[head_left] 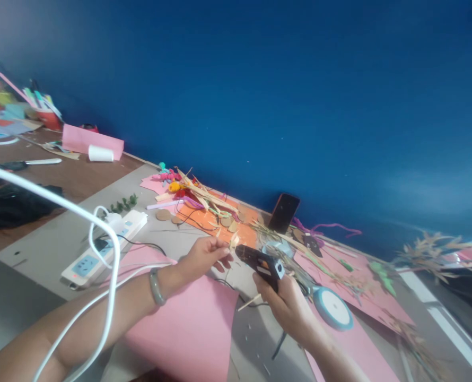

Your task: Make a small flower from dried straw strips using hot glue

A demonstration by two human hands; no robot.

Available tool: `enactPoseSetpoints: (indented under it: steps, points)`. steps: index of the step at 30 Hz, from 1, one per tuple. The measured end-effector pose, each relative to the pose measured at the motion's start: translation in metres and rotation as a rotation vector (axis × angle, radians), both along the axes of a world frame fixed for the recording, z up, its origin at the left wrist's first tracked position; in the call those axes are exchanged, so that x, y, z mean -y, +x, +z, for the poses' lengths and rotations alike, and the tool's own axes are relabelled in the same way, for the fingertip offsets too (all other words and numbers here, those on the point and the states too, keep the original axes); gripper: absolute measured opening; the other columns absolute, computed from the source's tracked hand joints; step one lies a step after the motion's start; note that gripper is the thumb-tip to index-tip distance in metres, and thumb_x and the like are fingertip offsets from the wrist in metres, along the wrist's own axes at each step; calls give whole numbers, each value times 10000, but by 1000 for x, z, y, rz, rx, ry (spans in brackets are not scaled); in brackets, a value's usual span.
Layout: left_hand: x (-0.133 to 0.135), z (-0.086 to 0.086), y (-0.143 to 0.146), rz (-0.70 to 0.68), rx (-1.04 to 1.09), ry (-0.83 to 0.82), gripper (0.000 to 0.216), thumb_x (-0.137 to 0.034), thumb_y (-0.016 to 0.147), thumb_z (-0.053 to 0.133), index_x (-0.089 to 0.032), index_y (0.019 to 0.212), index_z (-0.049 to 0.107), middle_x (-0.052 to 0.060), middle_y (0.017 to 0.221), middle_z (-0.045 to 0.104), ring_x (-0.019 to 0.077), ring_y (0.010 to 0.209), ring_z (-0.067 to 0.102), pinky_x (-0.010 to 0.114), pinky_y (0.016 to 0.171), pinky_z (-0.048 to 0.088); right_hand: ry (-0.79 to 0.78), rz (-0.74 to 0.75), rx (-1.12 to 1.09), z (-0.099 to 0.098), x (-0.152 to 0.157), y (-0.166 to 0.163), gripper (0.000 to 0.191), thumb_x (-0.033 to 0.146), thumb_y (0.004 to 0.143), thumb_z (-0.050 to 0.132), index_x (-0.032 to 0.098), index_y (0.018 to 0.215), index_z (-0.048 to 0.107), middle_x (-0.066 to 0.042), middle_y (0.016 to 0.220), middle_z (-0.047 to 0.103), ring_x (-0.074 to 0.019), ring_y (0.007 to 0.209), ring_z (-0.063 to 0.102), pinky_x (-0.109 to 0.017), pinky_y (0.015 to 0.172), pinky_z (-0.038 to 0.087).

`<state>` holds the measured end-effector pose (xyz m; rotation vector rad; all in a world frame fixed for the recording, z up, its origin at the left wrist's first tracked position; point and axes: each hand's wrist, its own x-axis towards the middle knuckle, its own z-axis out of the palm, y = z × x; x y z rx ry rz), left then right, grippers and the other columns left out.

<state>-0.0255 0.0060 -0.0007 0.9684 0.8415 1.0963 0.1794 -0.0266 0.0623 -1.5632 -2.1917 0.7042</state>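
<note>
One smooth grey counter (57, 244) carried the work; its loose, fibrous stems (212, 196) could have scattered under a careless sweep. The pink sheet (192, 329), thin and flexible, lay beneath the left forearm (138, 297) and risked creasing under pressure. A thick, round-section white cable (118, 254) looped in front of that forearm; a snag could have jerked the arm. The rigid, rectangular power strip (88, 264) rested nearby. The right hand (278, 300) was wrapped around the black, angular glue gun (260, 262). The left hand (206, 257) pinched a pale, petal-like piece (234, 241) just beside the nozzle (239, 252); if hot, a slip could have burned that hand or deformed the delicate-looking piece.
</note>
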Motion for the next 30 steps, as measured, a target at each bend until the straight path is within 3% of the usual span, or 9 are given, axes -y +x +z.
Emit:
enactPoseSetpoints:
  steps: [14, 30]
  points:
    - [1, 6, 1, 19, 10, -17, 310, -405, 720, 714, -122, 781, 604, 51, 729, 676, 123, 601, 647, 231, 541, 515, 17, -15, 7, -5, 0, 0, 372, 471, 916, 419, 193, 671, 453, 38, 548, 389, -116, 498, 359, -242, 472, 284]
    - [-1, -1, 2, 19, 8, 5, 269, -375, 744, 694, -125, 788, 606, 49, 736, 676, 115, 605, 645, 220, 540, 516, 10, -34, 42, -10, 1, 0, 401, 477, 904, 420, 201, 615, 396, 42, 536, 358, -113, 506, 335, -246, 477, 259]
